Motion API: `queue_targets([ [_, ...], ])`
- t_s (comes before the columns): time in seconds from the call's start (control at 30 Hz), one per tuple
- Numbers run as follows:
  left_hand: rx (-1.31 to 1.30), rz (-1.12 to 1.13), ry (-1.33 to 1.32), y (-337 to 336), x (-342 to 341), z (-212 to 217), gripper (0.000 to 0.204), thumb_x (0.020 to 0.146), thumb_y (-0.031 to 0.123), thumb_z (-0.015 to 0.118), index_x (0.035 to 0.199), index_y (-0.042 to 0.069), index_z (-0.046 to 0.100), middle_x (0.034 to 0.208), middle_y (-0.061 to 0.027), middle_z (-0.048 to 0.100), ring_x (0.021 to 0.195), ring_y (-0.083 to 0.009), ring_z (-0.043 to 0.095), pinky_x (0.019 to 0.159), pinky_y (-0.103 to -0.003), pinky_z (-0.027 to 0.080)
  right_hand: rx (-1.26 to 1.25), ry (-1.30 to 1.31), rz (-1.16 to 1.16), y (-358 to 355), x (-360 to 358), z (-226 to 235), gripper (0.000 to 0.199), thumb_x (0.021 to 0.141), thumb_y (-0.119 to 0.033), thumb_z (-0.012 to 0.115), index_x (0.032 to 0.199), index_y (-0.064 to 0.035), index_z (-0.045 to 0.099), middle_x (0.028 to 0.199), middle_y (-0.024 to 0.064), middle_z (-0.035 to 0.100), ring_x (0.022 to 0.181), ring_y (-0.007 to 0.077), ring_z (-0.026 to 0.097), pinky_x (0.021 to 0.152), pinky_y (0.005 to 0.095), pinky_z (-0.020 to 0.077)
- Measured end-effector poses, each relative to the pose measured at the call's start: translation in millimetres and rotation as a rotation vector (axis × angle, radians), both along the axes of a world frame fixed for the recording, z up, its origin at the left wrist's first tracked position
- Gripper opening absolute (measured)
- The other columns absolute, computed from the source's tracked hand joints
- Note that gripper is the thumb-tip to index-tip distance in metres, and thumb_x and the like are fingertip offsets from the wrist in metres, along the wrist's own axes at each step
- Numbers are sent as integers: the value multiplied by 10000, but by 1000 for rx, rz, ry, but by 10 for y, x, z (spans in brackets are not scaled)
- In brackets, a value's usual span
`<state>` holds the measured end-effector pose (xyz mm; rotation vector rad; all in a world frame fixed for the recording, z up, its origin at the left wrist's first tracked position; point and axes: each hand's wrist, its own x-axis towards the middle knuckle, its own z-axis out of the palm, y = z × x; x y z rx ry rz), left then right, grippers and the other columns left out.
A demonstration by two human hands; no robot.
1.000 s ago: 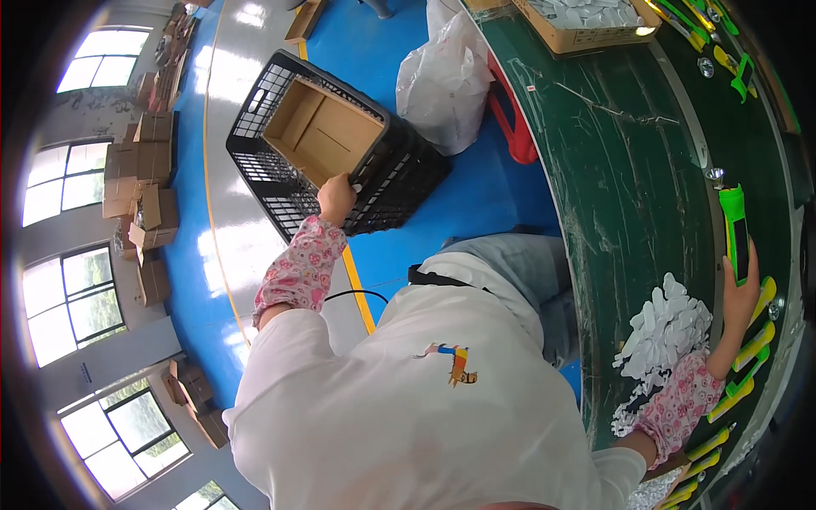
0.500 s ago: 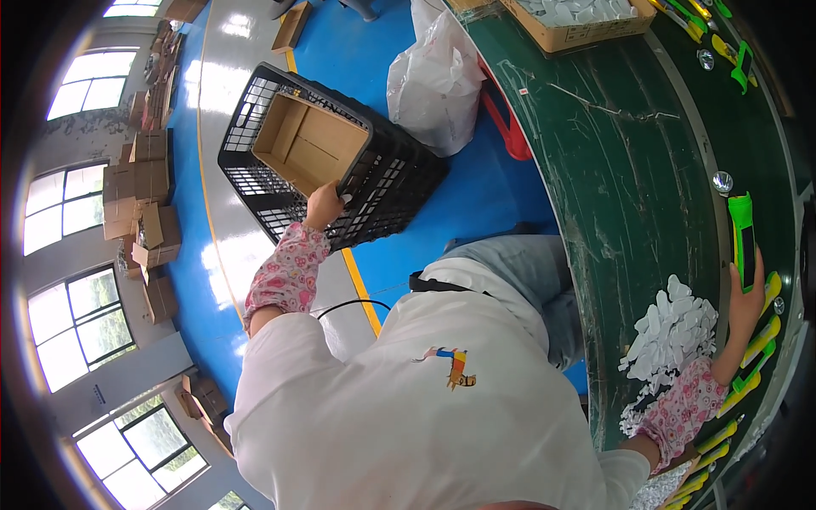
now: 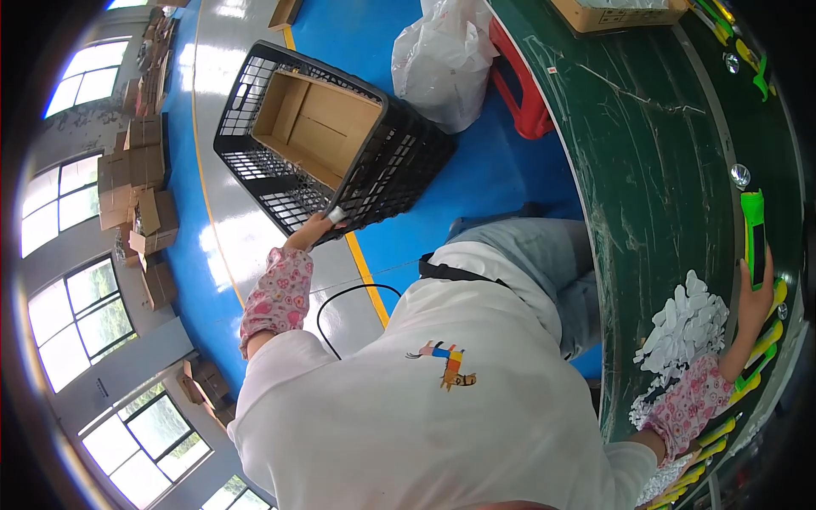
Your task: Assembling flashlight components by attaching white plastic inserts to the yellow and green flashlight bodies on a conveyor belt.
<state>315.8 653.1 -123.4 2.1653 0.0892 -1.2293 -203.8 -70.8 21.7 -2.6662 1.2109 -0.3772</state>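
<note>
My left hand (image 3: 311, 231) is closed at the near corner of a black plastic crate (image 3: 387, 161). A small whitish piece (image 3: 337, 215) shows at its fingertips; its exact kind is too small to make out. Inside the crate's top sits an open cardboard box (image 3: 319, 127). On the right, my right hand (image 3: 753, 293) is wrapped round the lower part of a green flashlight body (image 3: 754, 229) with a black panel, over the green bench. A silvery reflector cup (image 3: 739, 176) lies just beyond the flashlight's far end.
White plastic pieces (image 3: 684, 327) are heaped on the green bench (image 3: 637, 170) beside my right forearm. Several yellow-green flashlight bodies (image 3: 718, 433) line its right side. A cardboard tray (image 3: 620, 15) stands at the far end. A red stool (image 3: 531, 110) and white plastic bag (image 3: 442, 68) are by the crate.
My left hand has drawn back from the crate's inner rim toward me, the whitish piece now showing more at its fingertips. My right hand keeps its grip on the flashlight body. The view has shifted slightly.
</note>
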Motion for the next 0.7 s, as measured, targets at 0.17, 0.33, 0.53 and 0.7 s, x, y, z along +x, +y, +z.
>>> queue_targets([
  [0.17,95,-88,-65,-90,-59,-164,332,742,180,741,988,-35,685,835,-61,668,753,-164,594,720,-287,455,16,-14,-27,121,127,35,531,908,-183,655,1395,-115,453,1298,151,565,1135,234,568,959,331,433],
  [0.33,-137,129,130,-881,-628,156,230,770,25,583,969,-67,652,845,-129,685,758,-192,631,701,-296,489,81,-38,-34,178,184,98,521,907,-161,652,1384,-77,459,1301,143,565,1144,220,560,969,327,426],
  [0.53,-96,196,108,-1557,-1077,215,218,850,140,569,969,-20,657,841,-99,688,739,-160,630,637,-271,436,79,-45,9,193,221,72,527,904,-149,645,1387,-71,450,1310,145,556,1177,241,546,986,335,413],
  [0.7,-161,468,124,-1573,-1044,181,223,864,149,571,951,-42,646,836,-103,679,752,-179,652,728,-305,513,88,-89,78,209,218,88,532,896,-152,654,1383,-75,454,1309,152,555,1178,260,549,986,342,413],
])
